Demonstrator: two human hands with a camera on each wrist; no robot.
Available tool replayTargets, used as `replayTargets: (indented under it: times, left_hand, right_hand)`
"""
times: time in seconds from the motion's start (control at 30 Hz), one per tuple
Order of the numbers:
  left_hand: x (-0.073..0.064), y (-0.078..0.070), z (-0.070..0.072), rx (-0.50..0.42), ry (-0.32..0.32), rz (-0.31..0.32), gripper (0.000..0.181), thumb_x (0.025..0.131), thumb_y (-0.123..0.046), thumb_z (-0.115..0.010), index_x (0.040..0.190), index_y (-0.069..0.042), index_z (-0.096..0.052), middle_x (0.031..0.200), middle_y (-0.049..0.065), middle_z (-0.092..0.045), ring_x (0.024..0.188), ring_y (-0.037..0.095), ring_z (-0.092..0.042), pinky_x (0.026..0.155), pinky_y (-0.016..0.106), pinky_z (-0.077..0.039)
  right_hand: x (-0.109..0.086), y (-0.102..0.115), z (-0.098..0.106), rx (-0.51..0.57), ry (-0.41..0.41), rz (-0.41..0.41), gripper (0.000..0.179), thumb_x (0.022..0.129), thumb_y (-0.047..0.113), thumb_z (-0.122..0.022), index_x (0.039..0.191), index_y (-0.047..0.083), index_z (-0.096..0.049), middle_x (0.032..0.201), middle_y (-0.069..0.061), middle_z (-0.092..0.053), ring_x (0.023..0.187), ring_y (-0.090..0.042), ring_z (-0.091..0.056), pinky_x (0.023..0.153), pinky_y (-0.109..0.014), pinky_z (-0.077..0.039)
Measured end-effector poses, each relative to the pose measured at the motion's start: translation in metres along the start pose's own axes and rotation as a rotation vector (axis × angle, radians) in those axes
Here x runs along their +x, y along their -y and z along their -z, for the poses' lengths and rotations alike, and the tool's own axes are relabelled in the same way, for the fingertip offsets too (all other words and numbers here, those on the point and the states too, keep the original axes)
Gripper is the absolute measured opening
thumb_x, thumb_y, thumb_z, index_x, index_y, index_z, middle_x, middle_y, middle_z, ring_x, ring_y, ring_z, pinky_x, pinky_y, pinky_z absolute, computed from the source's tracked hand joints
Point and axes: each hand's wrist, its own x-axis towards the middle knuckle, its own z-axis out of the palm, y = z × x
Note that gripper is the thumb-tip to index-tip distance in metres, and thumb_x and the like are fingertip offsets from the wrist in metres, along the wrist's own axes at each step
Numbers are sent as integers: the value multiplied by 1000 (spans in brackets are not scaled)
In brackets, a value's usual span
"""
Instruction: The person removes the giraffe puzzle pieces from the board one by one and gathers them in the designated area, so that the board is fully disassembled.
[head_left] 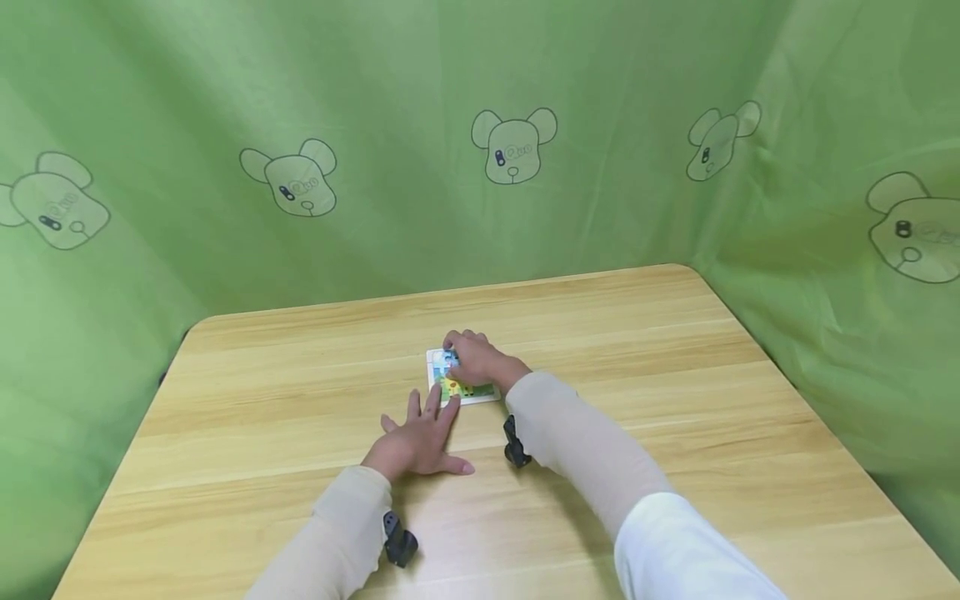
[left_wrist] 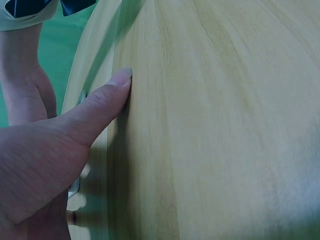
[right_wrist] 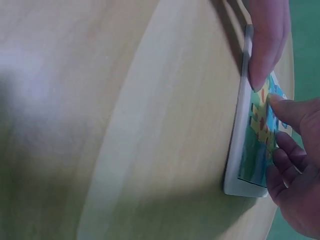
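Note:
A small jigsaw puzzle (head_left: 483, 390) with a yellow giraffe on blue and green lies in a shallow white tray (right_wrist: 234, 186), towards the far side of the table. My left hand (head_left: 422, 442) is spread with straight fingers, and its fingertips rest on the tray's near edge. In the left wrist view the thumb (left_wrist: 100, 107) points away from the tray. My right hand (head_left: 480, 360) reaches over the puzzle from the right, its fingers curled. Its thumb tip presses on a blue puzzle piece (right_wrist: 279, 92) near the giraffe; the index finger is largely hidden.
The tray lies on a light wood-grain table (head_left: 262, 400) with rounded far corners. Green curtains (head_left: 405, 217) printed with bear heads hang behind and at both sides. Each wrist carries a small black camera (head_left: 400, 542).

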Motion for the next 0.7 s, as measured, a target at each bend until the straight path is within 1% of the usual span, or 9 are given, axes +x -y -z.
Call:
replayTargets:
  times: [0.13,0.33,0.57,0.7]
  left_hand:
    - [1,0,-1,3,-3,-2,107,73,-75,-55,153,-24,-5,159,12,6,142,46,-1,93,81,-15]
    - [0,-1,0,4,-4,-1,107,73,-75,-54,153,-23,-6,159,13,6,142,46,0,92,81,-16]
    - [1,0,-1,13,0,1,106,74,-75,-54,153,-24,-6,159,12,6,142,46,-1,92,81,-17]
    - [0,0,0,12,0,2,106,74,-74,-55,153,-24,-7,159,13,5,142,46,-1,92,81,-17]
  right_hand:
    - [1,-2,-4,-8,-42,18,44,90,24,-62,130,13,-48,124,-9,-51,114,-25,-47,97,-39,-44]
    - [3,-3,-8,-18,-93,27,39,93,28,-58,126,9,-51,126,-8,-53,117,-25,-49,102,-38,-41]
    - [3,0,-10,-14,-156,14,34,93,26,-58,121,6,-55,117,-8,-57,110,-23,-54,97,-36,-45]
    - [3,1,-11,-13,-174,7,34,93,26,-58,120,6,-56,116,-8,-57,109,-22,-55,96,-35,-46]
